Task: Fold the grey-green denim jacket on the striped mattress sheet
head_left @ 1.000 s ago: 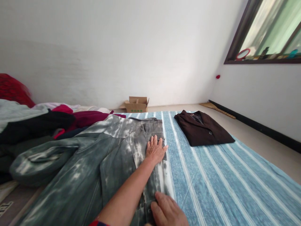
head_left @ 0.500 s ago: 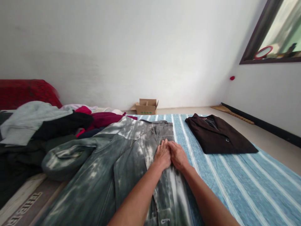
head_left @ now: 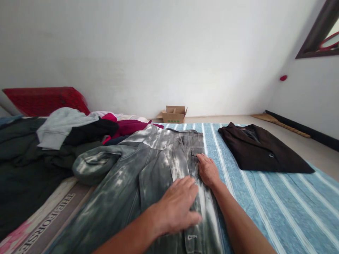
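A grey-green jacket with bleached white patches (head_left: 119, 190) lies spread in front of me, its right side folded inward along a straight edge. My left hand (head_left: 177, 201) is over the middle of the jacket with fingers stretched and thumb apart; it is slightly blurred, and I cannot tell whether it touches the cloth. My right hand (head_left: 208, 170) rests at the folded right edge, fingertips on the cloth near a pocket flap, fingers extended and holding nothing. One jacket sleeve (head_left: 96, 164) curls out on the left.
A folded dark brown coat (head_left: 262, 150) lies to the right on the blue striped sheet (head_left: 265, 197). Several clothes, including a grey garment (head_left: 63, 125), are heaped left. Behind stand a cardboard box (head_left: 173, 116) and the white wall (head_left: 169, 60).
My left hand has drawn back toward me, away from the right one. My right hand stays by the folded edge, its fingers straighter. The view has turned slightly left.
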Demonstrator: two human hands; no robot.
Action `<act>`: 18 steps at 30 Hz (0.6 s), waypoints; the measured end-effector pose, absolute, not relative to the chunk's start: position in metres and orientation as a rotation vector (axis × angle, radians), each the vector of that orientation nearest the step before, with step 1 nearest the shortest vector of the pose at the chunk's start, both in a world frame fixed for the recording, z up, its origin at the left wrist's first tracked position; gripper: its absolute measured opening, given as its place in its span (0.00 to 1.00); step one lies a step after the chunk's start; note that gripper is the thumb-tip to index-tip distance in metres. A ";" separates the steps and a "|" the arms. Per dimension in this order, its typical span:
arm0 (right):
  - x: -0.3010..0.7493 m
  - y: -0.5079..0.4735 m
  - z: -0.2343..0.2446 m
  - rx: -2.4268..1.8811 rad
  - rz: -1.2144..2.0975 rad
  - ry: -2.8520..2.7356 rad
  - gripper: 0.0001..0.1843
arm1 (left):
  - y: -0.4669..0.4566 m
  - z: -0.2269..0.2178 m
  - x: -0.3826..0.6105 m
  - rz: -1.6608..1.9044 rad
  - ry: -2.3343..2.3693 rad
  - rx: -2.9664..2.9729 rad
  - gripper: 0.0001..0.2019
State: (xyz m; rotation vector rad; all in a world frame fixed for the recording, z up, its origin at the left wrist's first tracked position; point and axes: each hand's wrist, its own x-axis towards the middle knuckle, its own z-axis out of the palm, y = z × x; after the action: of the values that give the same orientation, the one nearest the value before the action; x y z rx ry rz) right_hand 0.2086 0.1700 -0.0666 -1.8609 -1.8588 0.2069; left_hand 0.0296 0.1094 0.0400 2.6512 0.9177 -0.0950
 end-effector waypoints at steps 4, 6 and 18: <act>0.209 0.170 -0.067 -1.871 0.192 -1.868 0.24 | 0.056 0.028 0.005 -0.368 0.955 2.621 0.33; 0.209 0.171 -0.069 -1.880 0.186 -1.871 0.24 | 0.045 0.013 0.004 -0.387 1.026 2.622 0.29; 0.210 0.170 -0.075 -1.864 0.167 -1.861 0.23 | 0.070 0.073 0.015 0.449 1.393 2.580 0.11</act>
State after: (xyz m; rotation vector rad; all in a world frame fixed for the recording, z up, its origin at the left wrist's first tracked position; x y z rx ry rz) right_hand 0.2103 0.1703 -0.0749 -1.8640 -1.8615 0.1675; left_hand 0.0147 0.0701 0.0733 2.5799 1.3928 0.4494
